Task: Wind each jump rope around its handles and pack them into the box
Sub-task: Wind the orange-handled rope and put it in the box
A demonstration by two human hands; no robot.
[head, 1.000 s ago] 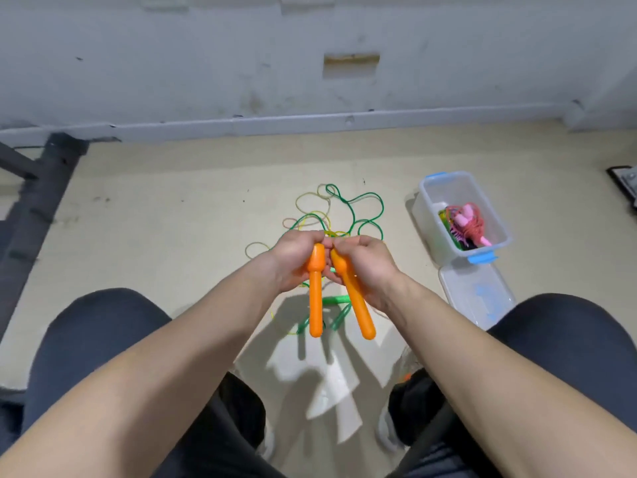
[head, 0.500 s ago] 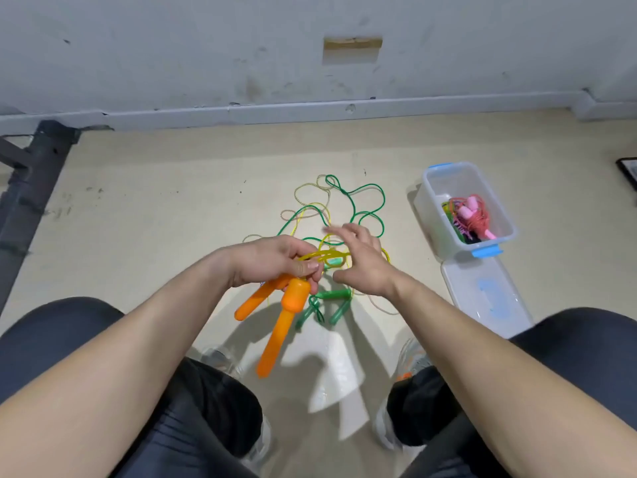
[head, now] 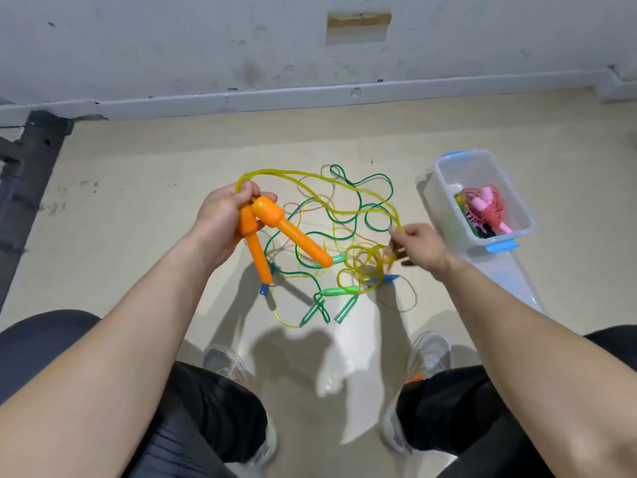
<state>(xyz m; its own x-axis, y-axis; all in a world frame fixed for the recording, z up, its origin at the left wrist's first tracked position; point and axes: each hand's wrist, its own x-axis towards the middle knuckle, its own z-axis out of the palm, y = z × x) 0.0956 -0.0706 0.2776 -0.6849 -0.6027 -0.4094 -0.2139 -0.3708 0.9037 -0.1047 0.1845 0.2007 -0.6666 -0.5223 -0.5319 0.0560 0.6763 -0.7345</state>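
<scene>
My left hand (head: pixel 220 220) grips the top ends of two orange handles (head: pixel 293 236), which splay apart and point down toward me. From them a yellow rope (head: pixel 331 182) arcs up and to the right, down to my right hand (head: pixel 418 248), which pinches it above a bunch of yellow loops. On the floor below lies a green rope (head: pixel 348 205) with green handles (head: pixel 339 291), tangled with a thin clear cord. The clear box (head: pixel 444 201) with blue clips stands at the right, holding a wound pink rope (head: pixel 487 208).
The box's clear lid (head: pixel 517 274) lies on the floor just in front of the box. A dark metal frame (head: pixel 27 167) runs along the left edge. My knees and shoes frame the bottom. A grey wall closes the far side.
My left hand has lifted both orange handles and turned them. My right hand has moved right, drawing the yellow rope out into a long arc. Earlier each hand held one handle.
</scene>
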